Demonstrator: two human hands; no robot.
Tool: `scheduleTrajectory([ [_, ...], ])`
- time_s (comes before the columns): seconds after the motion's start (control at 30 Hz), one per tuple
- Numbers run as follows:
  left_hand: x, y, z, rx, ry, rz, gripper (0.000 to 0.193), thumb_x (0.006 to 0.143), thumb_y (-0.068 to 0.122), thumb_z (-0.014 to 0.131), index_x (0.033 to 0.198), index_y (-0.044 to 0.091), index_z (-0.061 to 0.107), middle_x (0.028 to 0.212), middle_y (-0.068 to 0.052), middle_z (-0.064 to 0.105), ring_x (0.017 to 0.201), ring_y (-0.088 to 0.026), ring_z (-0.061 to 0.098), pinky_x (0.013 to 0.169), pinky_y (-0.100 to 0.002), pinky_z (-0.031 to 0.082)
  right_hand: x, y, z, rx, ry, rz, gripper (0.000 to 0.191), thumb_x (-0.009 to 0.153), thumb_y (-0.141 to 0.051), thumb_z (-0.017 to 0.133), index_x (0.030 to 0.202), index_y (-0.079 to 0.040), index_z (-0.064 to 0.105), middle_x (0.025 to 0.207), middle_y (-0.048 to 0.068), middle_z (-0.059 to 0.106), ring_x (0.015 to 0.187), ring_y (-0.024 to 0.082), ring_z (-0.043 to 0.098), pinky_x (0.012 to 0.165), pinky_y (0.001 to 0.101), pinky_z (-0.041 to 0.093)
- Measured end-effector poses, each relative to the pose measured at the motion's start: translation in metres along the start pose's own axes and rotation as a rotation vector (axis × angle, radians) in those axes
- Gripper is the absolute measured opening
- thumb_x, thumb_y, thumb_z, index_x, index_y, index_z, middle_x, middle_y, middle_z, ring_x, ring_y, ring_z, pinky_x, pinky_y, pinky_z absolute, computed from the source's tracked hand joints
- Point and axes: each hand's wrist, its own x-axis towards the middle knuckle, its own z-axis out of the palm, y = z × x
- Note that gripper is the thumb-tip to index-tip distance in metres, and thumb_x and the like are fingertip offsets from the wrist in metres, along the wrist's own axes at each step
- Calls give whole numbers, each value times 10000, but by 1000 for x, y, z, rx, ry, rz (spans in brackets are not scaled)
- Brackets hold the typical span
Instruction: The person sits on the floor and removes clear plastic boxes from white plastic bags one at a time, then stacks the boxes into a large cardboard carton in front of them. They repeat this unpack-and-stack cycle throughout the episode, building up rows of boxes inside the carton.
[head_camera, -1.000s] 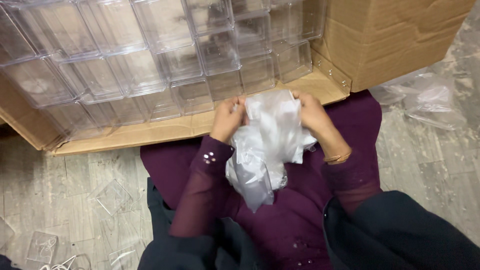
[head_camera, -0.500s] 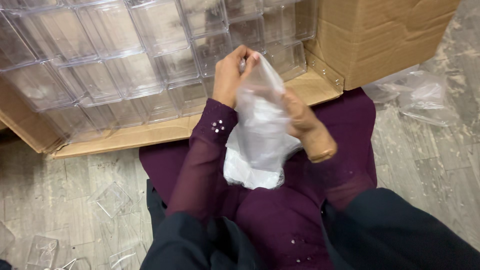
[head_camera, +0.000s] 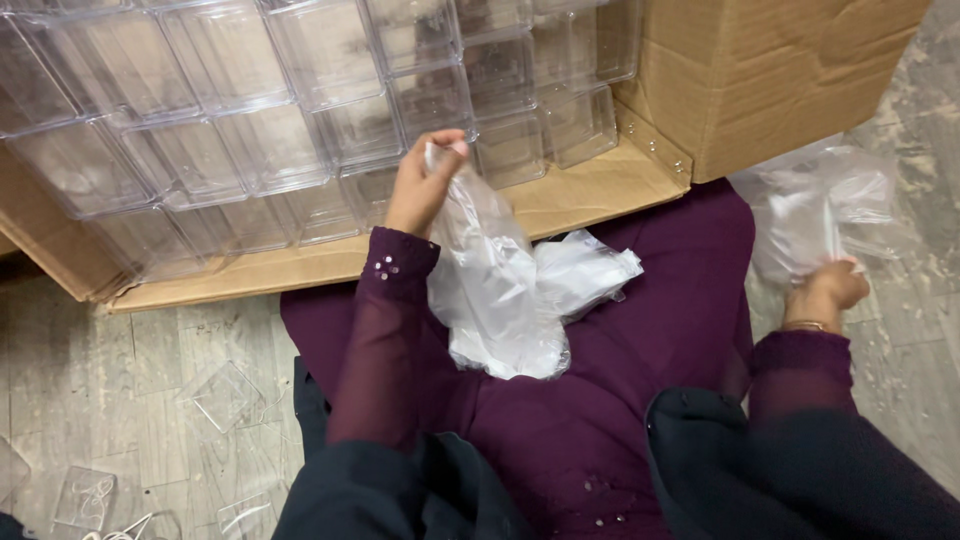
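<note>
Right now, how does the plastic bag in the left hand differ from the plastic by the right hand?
The bag hangs from the raised left hand, pinched at its top, over the purple lap; the plastic pile lies crumpled on the floor beside the cardboard box, with the right hand at its lower edge. The bag looks whiter and cloudier; the pile looks more see-through. Both are thin, wrinkled plastic film.

The fingers of the right hand (head_camera: 828, 288) are buried in the crumpled clear plastic bags (head_camera: 822, 205) on the floor, so its grip cannot be told. The stacked clear plastic boxes (head_camera: 250, 110) and the brown cardboard carton (head_camera: 770, 70) run off the top edge. What the hanging clear plastic bag (head_camera: 490, 280) contains is unclear.
</note>
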Motion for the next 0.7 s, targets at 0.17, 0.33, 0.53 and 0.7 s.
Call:
scheduleTrajectory([
  [0.17,-10,9,5,-63,-136,64,252,909,72,729,1158,38,709,1037,-11,709,983,-91,646,908,-234,510,-44,-26,24,203,-205,154,607,929,-149,534,1496,-140,319,1381,85,475,1222,250,495,986,470,442],
  [0.33,-12,16,22,-20,-175,23,168,922,70,768,1079,10,776,984,-26,767,900,-98,680,833,-241,543,-181,-45,38,209,-769,-618,269,1092,-94,568,1335,-3,498,1233,117,595,1035,224,595,901,376,527],
  [0.53,-15,27,44,-93,-227,156,135,905,50,785,1023,17,728,982,-15,750,919,-87,687,847,-246,555,-315,-59,81,-46,-1521,-270,384,899,-103,712,1262,-67,591,1071,-48,661,975,6,625,843,180,528],
  [0.7,-19,22,42,-131,-194,60,118,920,80,778,1013,13,751,931,-8,741,855,-72,655,783,-233,525,-324,-50,98,-61,-1473,-430,138,1001,-100,726,1082,12,721,933,-16,716,828,24,611,746,191,495],
])
